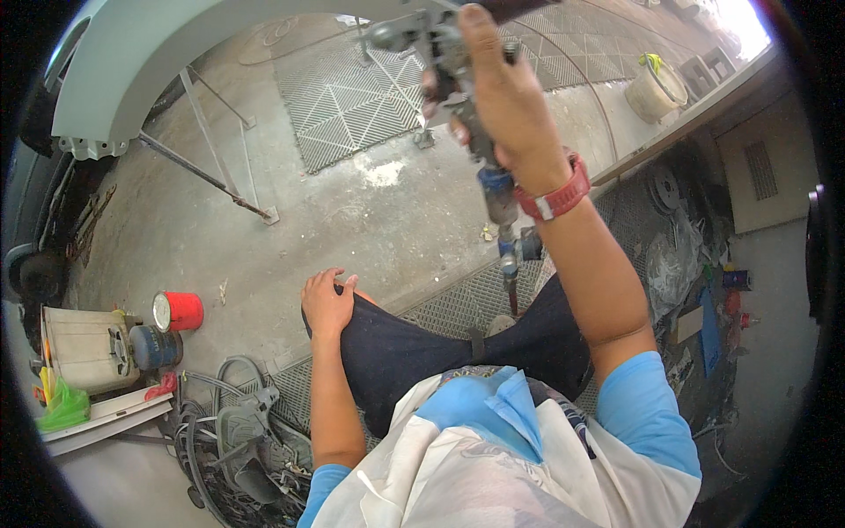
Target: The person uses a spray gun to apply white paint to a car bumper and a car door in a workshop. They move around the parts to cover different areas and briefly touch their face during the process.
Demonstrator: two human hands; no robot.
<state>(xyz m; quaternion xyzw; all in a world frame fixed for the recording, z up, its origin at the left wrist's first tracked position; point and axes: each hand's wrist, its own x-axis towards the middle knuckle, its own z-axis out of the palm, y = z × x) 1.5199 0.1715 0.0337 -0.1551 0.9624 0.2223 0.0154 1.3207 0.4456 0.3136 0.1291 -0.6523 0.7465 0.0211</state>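
Right hand (515,114) clamped round the spray gun (443,44); pale curved panel (132,70) left of it, evenly toned where visible. My left hand (327,304), fingers loosely apart, rests on my thigh (378,365). Judged mid-job; how much remains, I can't tell.

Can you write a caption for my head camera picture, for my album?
Right hand holds a spray gun near a curved panel; left hand rests on one leg.
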